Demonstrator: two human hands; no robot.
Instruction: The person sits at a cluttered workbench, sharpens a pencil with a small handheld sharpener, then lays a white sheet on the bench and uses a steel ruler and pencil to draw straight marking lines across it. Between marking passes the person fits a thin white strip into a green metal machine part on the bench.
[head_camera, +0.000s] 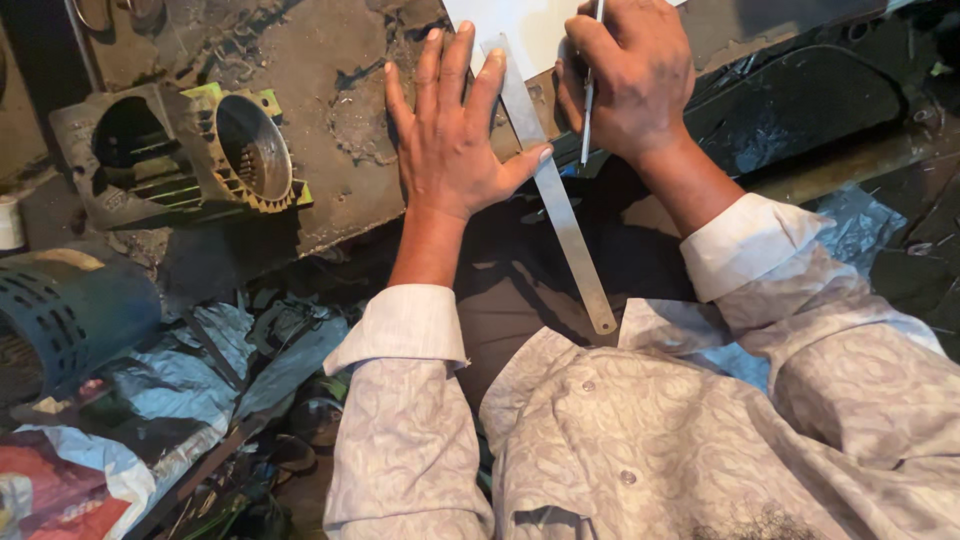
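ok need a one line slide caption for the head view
Left hand pins a steel ruler on white sheet while right hand marks with a pen.

A grimy metal bench (330, 70) carries white paper (520, 30), a ruler (555, 200) across it, two motor housings (190, 150) left of the paper.

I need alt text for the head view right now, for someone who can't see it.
Seen from above, the left hand presses a long metal ruler flat across a white sheet on a worn workbench, while the right hand holds a thin pen beside the ruler's edge. Two motor housings sit to the left.
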